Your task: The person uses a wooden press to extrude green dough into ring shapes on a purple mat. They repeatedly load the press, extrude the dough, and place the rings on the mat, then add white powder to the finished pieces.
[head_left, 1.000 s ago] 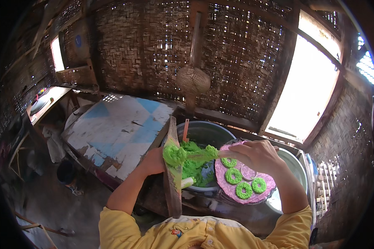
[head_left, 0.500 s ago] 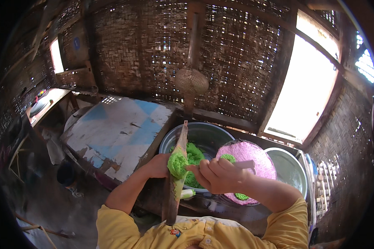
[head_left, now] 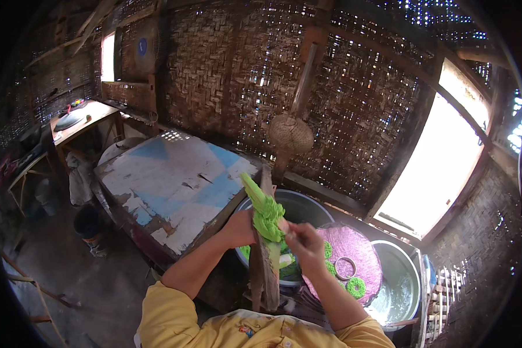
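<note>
A lump of soft green dough (head_left: 267, 220) is pressed against an upright wooden board (head_left: 265, 272), and a long tongue of it reaches up the board's top end. My left hand (head_left: 239, 228) grips the dough from the left side, its fingertips partly hidden behind it. At the dough's right edge my right hand (head_left: 307, 245) has its fingers closed; what they pinch is too blurred to make out. Below the right forearm, a pale ring (head_left: 346, 268) and several green strand coils (head_left: 355, 287) lie on a round pink sheet (head_left: 362, 246).
Behind the board stands a large grey basin (head_left: 310, 203) with more green dough inside. A second basin (head_left: 412, 272) is at the right, holding what looks like water. A worn blue-and-white tabletop (head_left: 174, 174) lies to the left. A woven wall (head_left: 226, 87) rises at the back.
The dough has gone from a round ball to a lump spread up the board. The ring that was in my right hand now lies on the pink sheet. My view has turned somewhat.
</note>
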Tool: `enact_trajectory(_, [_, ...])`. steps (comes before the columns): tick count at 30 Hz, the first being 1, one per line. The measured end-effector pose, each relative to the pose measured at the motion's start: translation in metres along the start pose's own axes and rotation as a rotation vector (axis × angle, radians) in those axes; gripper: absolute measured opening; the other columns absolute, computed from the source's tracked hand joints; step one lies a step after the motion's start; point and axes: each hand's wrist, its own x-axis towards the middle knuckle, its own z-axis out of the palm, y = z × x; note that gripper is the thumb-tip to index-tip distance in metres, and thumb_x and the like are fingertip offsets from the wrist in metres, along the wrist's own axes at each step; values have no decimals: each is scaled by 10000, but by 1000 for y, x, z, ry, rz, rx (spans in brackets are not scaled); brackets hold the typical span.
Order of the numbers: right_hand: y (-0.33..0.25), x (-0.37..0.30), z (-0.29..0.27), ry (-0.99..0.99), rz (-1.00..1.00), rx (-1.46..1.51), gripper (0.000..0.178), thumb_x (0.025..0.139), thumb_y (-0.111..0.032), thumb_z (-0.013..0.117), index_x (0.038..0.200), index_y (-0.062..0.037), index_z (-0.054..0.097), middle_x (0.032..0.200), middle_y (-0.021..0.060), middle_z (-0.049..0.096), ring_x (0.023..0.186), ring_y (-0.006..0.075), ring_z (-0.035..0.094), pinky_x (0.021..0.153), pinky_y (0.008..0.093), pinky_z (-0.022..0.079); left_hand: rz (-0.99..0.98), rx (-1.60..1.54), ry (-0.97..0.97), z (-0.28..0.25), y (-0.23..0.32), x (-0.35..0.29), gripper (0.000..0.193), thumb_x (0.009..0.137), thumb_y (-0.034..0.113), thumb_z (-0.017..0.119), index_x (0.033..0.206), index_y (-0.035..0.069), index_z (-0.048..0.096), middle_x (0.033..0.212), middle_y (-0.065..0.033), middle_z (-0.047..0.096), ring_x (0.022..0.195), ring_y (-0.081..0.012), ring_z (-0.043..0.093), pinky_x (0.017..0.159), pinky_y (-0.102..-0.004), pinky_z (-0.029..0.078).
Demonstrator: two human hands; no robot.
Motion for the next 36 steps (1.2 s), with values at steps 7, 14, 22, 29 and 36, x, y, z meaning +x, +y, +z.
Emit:
enact_trajectory(7, [-2,-28,-51,60,-132,-493,144,751,-101,724,851,-29,649,762,96,659,636,108,603,555,248,467,-313,-1032,41,-21,-35,-9,518,722,102,732,1181,62,497,1023,-56,595,929,-175,594,808,-315,485])
enact_trajectory(14, [-16,11,-21,140,-715,-949,129,700,-85,709,814,-89,650,650,50,598,535,198,589,461,291,438,-114,-820,20,12,-32,14,534,669,44,758,1142,78,513,1004,-31,584,920,-145,577,813,-318,487])
enact_trajectory(22, [-21,6,-16,-70,-318,-367,135,738,-94,695,831,-18,633,780,114,665,605,233,642,519,288,494,-50,-880,41,-2,-50,7,613,701,41,733,1232,71,429,1085,-21,536,984,-110,517,833,-297,467])
enact_trajectory(29, [-3,22,-15,28,-649,-907,129,732,-96,683,846,-56,638,644,74,596,518,219,592,439,316,445,-65,-491,-22,12,-53,16,609,668,46,762,1208,63,480,1081,-27,567,976,-120,546,822,-305,471])
enact_trajectory(36, [6,-2,-12,-215,-46,-454,166,768,-122,684,902,-36,636,633,51,583,607,81,581,537,259,453,-68,-906,50,7,-88,4,530,744,64,691,1227,82,474,1120,-34,552,983,-136,549,825,-310,470])
